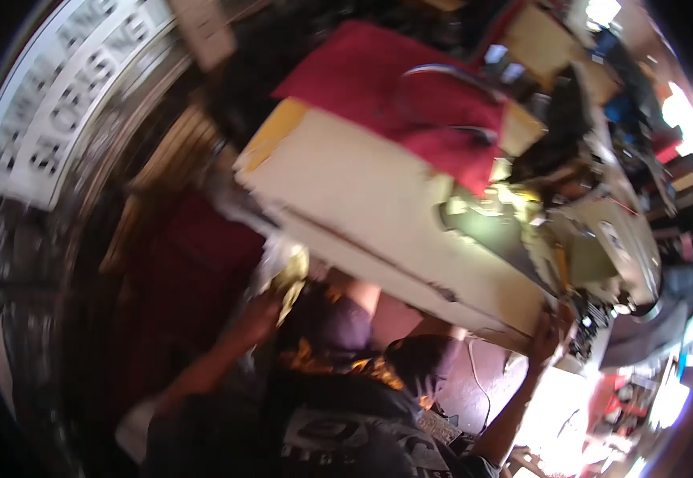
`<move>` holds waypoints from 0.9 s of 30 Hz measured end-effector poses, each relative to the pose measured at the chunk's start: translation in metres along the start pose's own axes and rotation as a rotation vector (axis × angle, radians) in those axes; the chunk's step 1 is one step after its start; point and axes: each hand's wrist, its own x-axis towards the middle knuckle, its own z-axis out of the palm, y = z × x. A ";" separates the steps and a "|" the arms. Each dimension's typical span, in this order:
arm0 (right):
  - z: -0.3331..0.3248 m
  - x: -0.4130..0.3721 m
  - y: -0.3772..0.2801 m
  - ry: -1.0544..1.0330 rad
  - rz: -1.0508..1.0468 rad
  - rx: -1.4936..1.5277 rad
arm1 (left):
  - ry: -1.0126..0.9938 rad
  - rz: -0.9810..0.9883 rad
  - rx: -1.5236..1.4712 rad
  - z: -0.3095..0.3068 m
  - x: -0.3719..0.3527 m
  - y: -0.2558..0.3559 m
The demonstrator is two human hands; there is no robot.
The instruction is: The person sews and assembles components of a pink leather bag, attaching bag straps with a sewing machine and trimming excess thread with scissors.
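Note:
Blur covers much of the head view. My left hand (260, 315) is low at the left of the cream table, next to a crumpled clear and yellowish plastic wrapping (286, 275); its fingers are smeared and their grip cannot be made out. My right hand (549, 331) rests at the table's right front corner, its fingers blurred against the edge. Across the cream tabletop (362, 187) lies a dark red cloth (394, 95) at the far side. A sewing machine (613, 239) stands at the right, with a lit area beside it.
A sign with large letters (59, 95) is at the upper left. Dark red fabric (187, 271) hangs left of the table. Below the table, a pale cable (478, 370) runs down near my legs. Cluttered items fill the right side.

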 end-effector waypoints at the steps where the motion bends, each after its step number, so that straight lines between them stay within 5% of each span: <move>1: 0.006 -0.001 0.013 0.005 0.019 -0.025 | 0.281 0.140 0.137 -0.015 0.019 0.034; 2: 0.012 -0.002 0.027 0.019 0.023 -0.073 | 0.427 0.140 0.099 -0.014 0.037 0.054; 3: 0.017 -0.002 0.035 0.041 -0.007 -0.135 | 0.335 0.087 -0.078 -0.029 0.049 0.081; 4: 0.017 -0.001 0.030 0.065 -0.085 -0.145 | 0.417 0.248 -0.028 -0.025 0.063 0.094; 6: 0.004 0.010 -0.033 0.140 -0.297 -0.130 | 0.385 0.277 0.024 0.012 0.085 0.107; 8: 0.009 0.022 -0.072 0.091 -0.273 0.042 | 0.395 0.065 0.431 0.026 0.091 0.135; 12: 0.046 0.042 -0.127 -0.123 -0.205 0.396 | 0.431 0.016 0.418 0.035 0.096 0.136; 13: 0.039 0.047 -0.145 -0.248 -0.124 0.251 | 0.393 0.013 0.429 0.029 0.092 0.138; 16: 0.057 0.051 -0.123 -0.209 -0.064 0.497 | 0.499 0.054 0.245 0.034 0.085 0.118; 27: 0.058 0.053 -0.105 -0.108 -0.023 0.327 | 0.597 -0.013 0.201 0.034 0.075 0.091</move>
